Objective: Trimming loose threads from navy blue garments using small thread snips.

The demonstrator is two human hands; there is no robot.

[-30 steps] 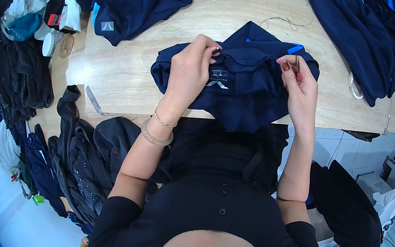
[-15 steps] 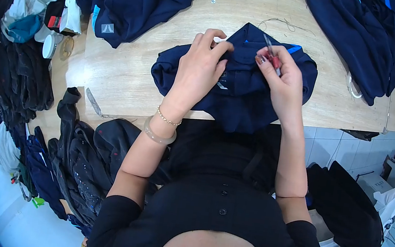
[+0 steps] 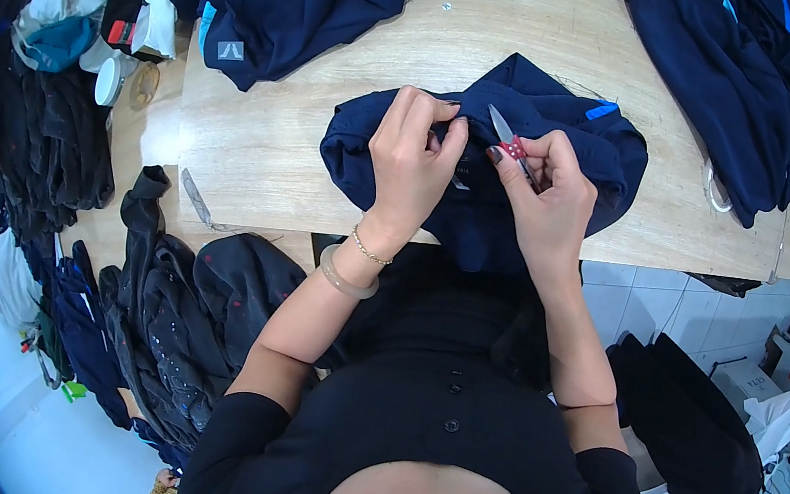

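Note:
A navy garment lies bunched at the table's near edge, with a small bright blue patch at its far right. My left hand pinches a fold of its cloth between thumb and fingertips. Small red-handled thread snips are gripped in my right hand. Their pointed silver blade tips up and to the left, over the garment and close to the left fingertips. Whether any thread lies between those fingertips is too small to tell.
Another navy garment lies at the far left of the wooden table, and a navy pile at the far right. Dark clothes hang or heap at the near left. A white round container stands on the left.
The snips have turned and come lower toward the left fingertips, blade now clearly showing. My left fingers have closed into a pinch on the cloth. The whole view has shifted slightly.

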